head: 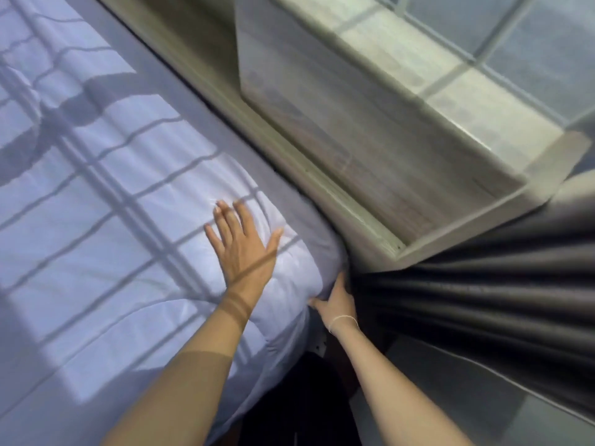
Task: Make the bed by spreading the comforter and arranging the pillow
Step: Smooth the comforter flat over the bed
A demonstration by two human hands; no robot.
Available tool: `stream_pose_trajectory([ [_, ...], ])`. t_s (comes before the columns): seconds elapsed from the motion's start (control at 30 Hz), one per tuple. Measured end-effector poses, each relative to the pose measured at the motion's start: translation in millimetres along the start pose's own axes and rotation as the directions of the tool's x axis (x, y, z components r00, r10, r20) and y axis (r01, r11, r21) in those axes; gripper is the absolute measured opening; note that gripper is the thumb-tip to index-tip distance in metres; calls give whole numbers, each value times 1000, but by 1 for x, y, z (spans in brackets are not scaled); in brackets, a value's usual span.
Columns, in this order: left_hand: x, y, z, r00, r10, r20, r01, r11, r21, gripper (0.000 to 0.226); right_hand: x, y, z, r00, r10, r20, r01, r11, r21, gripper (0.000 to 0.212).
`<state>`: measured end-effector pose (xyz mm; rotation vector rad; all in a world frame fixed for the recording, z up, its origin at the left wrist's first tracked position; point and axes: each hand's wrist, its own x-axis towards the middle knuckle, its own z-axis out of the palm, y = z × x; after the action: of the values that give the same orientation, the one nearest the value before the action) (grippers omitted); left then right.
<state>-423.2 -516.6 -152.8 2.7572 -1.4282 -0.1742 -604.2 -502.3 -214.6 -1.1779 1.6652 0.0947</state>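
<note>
i see my left hand (243,244) flat, fingers spread, pressing the comforter (106,220) near the bed's corner; my right hand (336,302) grips its edge beside the dark curtain (483,284).

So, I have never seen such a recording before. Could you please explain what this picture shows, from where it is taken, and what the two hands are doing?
There is no machine here. A person wears one camera on the head, so you look down along both bare arms.

The pale surface is a bed covered by a white comforter; the dark stripes on it are window shadows. The left hand lies flat on top, fingers spread, pressing near the corner. The right hand is lower, at the corner's side, against the comforter; its fingertips are hidden, so a grip cannot be confirmed. A thin band circles that wrist.

To the right are a dark curtain and a window ledge. No pillow is in view.
</note>
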Motion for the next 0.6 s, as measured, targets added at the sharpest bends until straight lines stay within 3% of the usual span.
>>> stream_pose_trajectory([
  [0.1,0,1,10,990,132,-44,-127,986,111,55,6,0,10,994,-57,-89,50,996,-79,83],
  [0.23,8,5,13,978,202,-57,-200,979,44,50,1,16,9,967,-212,-144,166,947,-274,26],
  [0.4,5,19,18,981,139,-138,-168,961,-220,36,-1,45,-12,891,-356,-283,272,916,-296,30],
  [0.5,-1,29,25,939,282,-196,-302,950,-81,32,2,61,-16,891,-281,-358,212,952,-219,31],
  [0.6,2,35,23,937,326,-128,-330,944,-11,41,21,55,0,940,-201,-277,158,973,-168,29],
])
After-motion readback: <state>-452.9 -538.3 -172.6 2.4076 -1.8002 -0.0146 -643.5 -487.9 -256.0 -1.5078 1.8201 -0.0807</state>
